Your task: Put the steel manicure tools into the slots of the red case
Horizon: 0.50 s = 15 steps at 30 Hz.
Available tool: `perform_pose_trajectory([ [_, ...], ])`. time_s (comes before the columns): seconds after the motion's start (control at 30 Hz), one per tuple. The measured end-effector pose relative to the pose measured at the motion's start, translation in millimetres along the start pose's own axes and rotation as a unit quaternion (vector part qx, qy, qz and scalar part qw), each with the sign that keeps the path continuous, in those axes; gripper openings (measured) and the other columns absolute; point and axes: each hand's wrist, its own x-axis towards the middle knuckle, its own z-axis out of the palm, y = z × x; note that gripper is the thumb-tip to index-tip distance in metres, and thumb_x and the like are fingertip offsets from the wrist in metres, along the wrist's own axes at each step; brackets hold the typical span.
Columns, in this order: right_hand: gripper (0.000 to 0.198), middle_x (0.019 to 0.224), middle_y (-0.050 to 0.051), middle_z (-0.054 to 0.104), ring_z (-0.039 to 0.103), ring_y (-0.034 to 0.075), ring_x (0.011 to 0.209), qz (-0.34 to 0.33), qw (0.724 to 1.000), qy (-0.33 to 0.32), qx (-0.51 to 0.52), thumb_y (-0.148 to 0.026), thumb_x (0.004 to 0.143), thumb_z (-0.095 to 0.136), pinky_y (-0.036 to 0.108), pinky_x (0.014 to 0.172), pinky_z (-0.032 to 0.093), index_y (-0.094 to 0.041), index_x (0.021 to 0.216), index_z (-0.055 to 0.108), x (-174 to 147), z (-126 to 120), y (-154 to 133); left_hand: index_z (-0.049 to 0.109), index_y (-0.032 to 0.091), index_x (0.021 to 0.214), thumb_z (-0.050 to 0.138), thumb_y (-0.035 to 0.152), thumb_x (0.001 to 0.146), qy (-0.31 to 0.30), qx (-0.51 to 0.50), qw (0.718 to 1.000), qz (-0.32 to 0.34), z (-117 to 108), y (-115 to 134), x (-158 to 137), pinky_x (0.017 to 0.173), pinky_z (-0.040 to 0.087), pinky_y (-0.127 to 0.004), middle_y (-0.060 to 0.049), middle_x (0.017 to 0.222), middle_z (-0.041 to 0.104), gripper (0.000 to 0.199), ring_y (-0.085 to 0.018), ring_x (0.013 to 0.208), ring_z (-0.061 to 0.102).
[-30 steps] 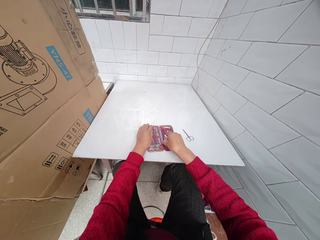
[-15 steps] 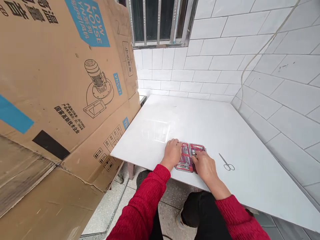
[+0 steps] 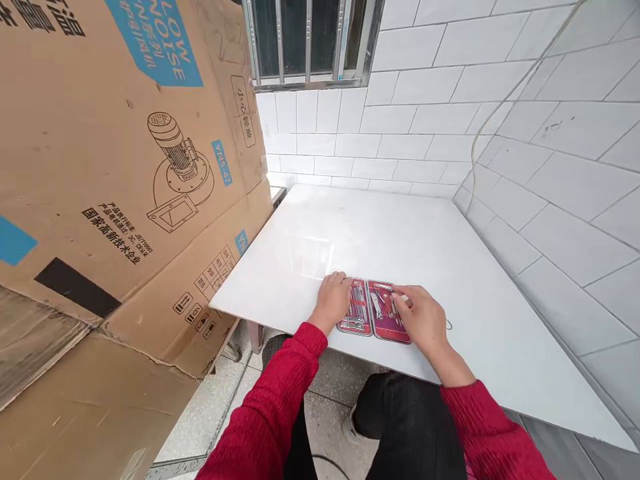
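Note:
A manicure set case lies open like a book near the front edge of the white table. Its red-lined halves hold several small metal tools. My left hand is at the case's left edge, fingers curled over the rim and gripping it. Over the right half, my right hand has thumb and fingertips pinched together by the upper right corner; whatever is between them is too small to name. Just beyond that hand, one handle loop of the scissors shows, the rest being covered.
The white table runs back to a tiled wall. A large cardboard box stands close on the left. A barred window is behind, and a cable hangs down the wall at the right corner.
My right hand has lifted and shifted right and up within the case, uncovering its right half and now covering most of the scissors. My left hand stays at the left edge. The view shifted slightly.

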Motion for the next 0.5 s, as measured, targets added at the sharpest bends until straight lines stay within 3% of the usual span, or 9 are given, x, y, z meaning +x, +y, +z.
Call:
perform_pose_trajectory([
  [0.2,0.043,0.079,0.008,0.071,0.058,0.021,0.065,0.158,0.987,0.015,0.025,-0.051,0.078,0.050,0.035,0.065,0.043,-0.018,0.087,0.076,6.6,-0.7,53.5,0.063,0.018,0.109,0.039,0.014,0.102,-0.001,0.001,1.000,0.003,-1.0,2.2,1.5,0.091,0.046,-0.038,-0.009,0.108,0.063,0.025,-0.023,0.102,0.057],
  [0.5,0.039,0.083,0.007,0.069,0.058,0.020,0.070,0.129,0.992,0.004,0.007,-0.047,0.080,0.047,0.031,0.062,0.038,-0.020,0.085,0.075,1.2,9.1,57.6,0.062,0.019,0.109,0.040,0.014,0.102,0.004,0.015,1.000,0.007,-1.3,1.9,2.2,0.090,0.046,-0.037,-0.008,0.107,0.063,0.025,-0.022,0.101,0.058],
])
